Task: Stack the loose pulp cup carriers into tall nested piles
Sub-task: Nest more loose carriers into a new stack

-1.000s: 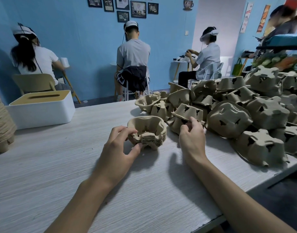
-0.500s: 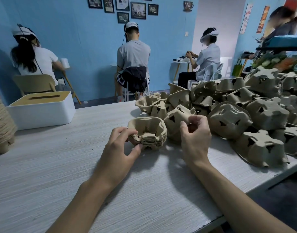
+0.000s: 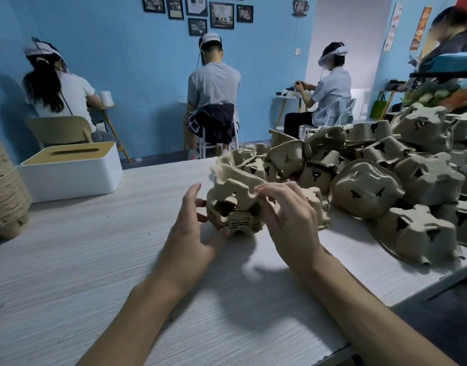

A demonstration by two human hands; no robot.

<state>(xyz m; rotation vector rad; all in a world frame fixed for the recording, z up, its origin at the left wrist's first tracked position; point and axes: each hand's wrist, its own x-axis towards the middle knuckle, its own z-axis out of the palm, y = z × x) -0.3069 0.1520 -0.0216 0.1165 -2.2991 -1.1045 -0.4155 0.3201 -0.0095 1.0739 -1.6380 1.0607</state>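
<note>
A brown pulp carrier (image 3: 235,186) is held tilted, partly seated on a short nested pile (image 3: 239,225); loose carriers (image 3: 385,180), mostly upturned, are heaped just rightward.

The cup-shaped wall sign (image 3: 300,7) reads "Coffee".

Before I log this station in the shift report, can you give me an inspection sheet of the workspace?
Surface: pale wood-grain table.
Job's things: nested pile at the centre; one tilted carrier over it, not yet seated; heap of loose carriers to the right.
Clutter: white tissue box and rope-wound object on the left.
Hands: left hand rests loosely against the pile's side; right hand pinches the tilted carrier's rim with its fingers.
Cables: thin lead hanging from a headset in the background.
Surroundings: blue wall with framed pictures; three seated people wearing headsets.
</note>
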